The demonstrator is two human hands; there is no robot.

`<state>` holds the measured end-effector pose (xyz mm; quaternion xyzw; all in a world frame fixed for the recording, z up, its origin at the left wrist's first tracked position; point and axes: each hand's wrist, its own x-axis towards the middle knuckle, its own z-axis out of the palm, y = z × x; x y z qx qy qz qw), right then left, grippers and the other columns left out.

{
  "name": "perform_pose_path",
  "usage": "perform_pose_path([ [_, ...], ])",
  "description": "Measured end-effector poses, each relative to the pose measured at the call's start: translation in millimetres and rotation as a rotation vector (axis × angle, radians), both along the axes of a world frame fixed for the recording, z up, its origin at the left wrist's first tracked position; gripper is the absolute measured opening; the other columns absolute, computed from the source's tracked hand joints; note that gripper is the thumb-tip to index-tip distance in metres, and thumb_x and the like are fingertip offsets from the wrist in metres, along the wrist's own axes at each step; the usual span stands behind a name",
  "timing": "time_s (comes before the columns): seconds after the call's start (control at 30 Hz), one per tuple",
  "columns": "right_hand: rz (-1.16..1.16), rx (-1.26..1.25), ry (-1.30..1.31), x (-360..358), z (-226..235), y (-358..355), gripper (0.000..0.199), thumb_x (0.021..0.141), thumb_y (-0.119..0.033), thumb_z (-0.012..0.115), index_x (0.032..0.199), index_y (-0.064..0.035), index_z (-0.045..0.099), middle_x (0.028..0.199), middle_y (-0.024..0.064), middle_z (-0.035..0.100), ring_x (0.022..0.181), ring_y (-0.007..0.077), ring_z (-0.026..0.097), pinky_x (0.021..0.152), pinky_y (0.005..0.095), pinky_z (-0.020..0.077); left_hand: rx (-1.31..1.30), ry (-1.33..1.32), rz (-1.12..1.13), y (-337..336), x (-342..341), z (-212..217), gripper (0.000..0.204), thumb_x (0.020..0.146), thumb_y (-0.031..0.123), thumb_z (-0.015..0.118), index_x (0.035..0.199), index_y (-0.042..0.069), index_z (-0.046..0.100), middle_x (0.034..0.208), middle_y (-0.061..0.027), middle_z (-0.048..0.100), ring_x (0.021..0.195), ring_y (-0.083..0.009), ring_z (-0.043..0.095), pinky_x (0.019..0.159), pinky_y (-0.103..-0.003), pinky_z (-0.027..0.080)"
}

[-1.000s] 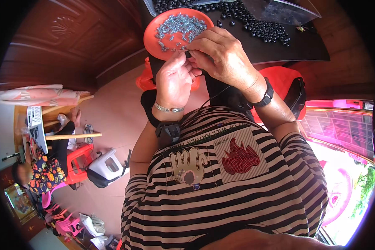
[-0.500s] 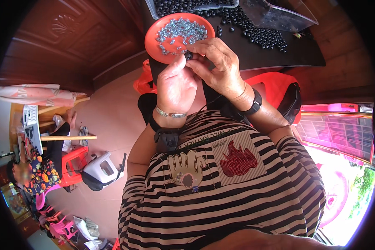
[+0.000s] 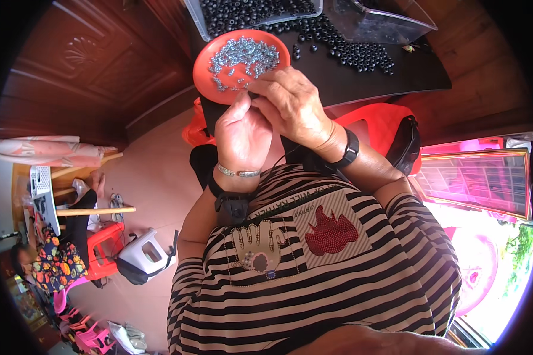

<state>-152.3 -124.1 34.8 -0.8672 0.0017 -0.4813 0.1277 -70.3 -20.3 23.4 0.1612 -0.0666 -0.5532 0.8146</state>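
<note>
Your two hands meet fingertip to fingertip just below the orange plate point(image 3: 206, 83), and between them you pinch a small black piece point(image 3: 253, 94); only a sliver of it shows, so its shape cannot be told. Your left hand point(image 3: 241, 133) is turned palm toward you, thumb raised against the piece, fingers curled in behind it. Your right hand point(image 3: 296, 106) comes over from the right, its fingers folded down and pressed together onto the same spot.

A silver bracelet point(image 3: 238, 173) circles your left wrist, and a black wristband point(image 3: 349, 149) your right.

The plate touches your fingertips at its lower rim and holds a loose heap of small silvery metal parts point(image 3: 243, 59). It sits at the near left corner of a dark tabletop point(image 3: 361, 83). Beyond it, black beads point(image 3: 343, 47) lie scattered across the table, and more fill a clear plastic tray point(image 3: 249, 12) at the far edge. A second clear container point(image 3: 391, 23) stands to the right.

Under the table an orange plastic stool point(image 3: 379, 121) shows, and lower down your black-and-white striped shirt point(image 3: 314, 284) fills the view.
</note>
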Motion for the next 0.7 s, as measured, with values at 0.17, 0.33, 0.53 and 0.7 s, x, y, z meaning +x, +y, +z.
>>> perform_pose_path([
  [0.17, 0.027, -0.019, 0.07, -1.1, -5.8, -5.9, 0.031, 0.066, -0.004, 0.071, 0.095, -0.0041, 0.062, 0.089, 0.0093, 0.061, 0.079, 0.0274, 0.061, 0.07, 0.0364, 0.0502, 0.059, -0.024, 0.022, -1.8, -0.9, -3.3, 0.032, 0.097, 0.02, 0.039, 0.121, -0.001, 0.046, 0.121, -0.0099, 0.05, 0.113, -0.0198, 0.048, 0.097, -0.035, 0.04],
  [0.33, 0.079, -0.031, 0.109, -6.3, 15.6, -29.5, 0.025, 0.069, -0.009, 0.073, 0.091, -0.0055, 0.062, 0.086, 0.0093, 0.063, 0.077, 0.0281, 0.061, 0.069, 0.0363, 0.0502, 0.083, -0.155, -0.078, -0.1, 10.2, -8.0, 0.034, 0.095, 0.025, 0.041, 0.116, -0.001, 0.05, 0.113, -0.0108, 0.056, 0.104, -0.0214, 0.053, 0.089, -0.033, 0.041],
  [0.53, -0.511, -0.144, 0.044, -21.5, 106.4, -125.8, 0.023, 0.075, -0.007, 0.062, 0.097, -0.0003, 0.062, 0.096, 0.0175, 0.062, 0.09, 0.0367, 0.058, 0.075, 0.041, 0.0485, 0.187, -0.202, -0.058, 14.7, 27.4, -11.3, 0.033, 0.093, 0.026, 0.044, 0.109, -0.001, 0.054, 0.102, -0.0121, 0.06, 0.094, -0.0243, 0.058, 0.082, -0.032, 0.043],
  [0.7, -0.647, -0.344, 0.007, -19.0, 108.4, -190.3, 0.029, 0.077, -0.013, 0.061, 0.103, -0.0019, 0.063, 0.094, 0.0179, 0.063, 0.089, 0.0371, 0.059, 0.078, 0.0417, 0.049, 0.215, -0.195, -0.024, 17.9, 31.5, -14.8, 0.029, 0.092, 0.025, 0.046, 0.104, 0.0, 0.055, 0.1, -0.0115, 0.061, 0.093, -0.0244, 0.057, 0.081, -0.033, 0.043],
])
